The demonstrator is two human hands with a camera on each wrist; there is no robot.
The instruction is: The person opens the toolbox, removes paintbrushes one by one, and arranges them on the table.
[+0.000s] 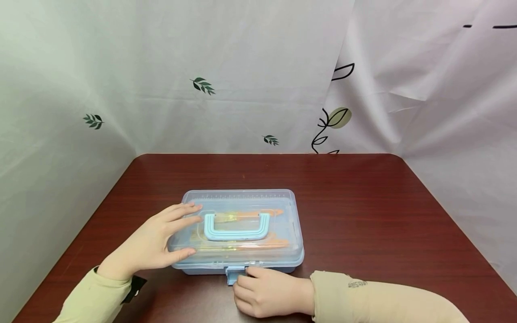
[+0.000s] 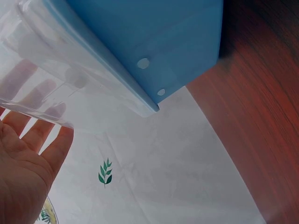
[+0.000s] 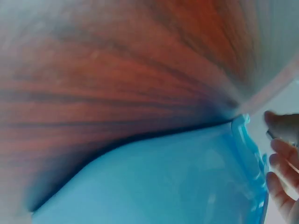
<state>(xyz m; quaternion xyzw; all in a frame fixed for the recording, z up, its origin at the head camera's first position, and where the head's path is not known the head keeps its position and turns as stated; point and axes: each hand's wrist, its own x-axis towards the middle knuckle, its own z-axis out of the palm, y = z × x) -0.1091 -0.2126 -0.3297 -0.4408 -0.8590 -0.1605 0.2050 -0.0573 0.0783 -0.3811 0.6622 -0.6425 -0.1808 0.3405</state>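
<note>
A light-blue plastic case (image 1: 238,271) with a clear lid (image 1: 286,224) sits on the table, lid down. A pale blue handle (image 1: 236,235) lies folded on the lid. My left hand (image 1: 161,235) rests on the lid's left side with fingers spread; in the left wrist view its fingers show through the clear plastic. At the front, my right hand (image 1: 268,291) has curled fingers at the blue latch (image 1: 233,275), which sticks out from the case and is partly covered by them. Inside, orange and yellow-green long items (image 1: 262,243) show through the lid.
The case stands on a dark red wooden table (image 1: 363,215), left of its middle. White curtains (image 1: 250,67) with leaf prints hang behind the table and at both sides. A black band (image 1: 134,289) circles the left wrist.
</note>
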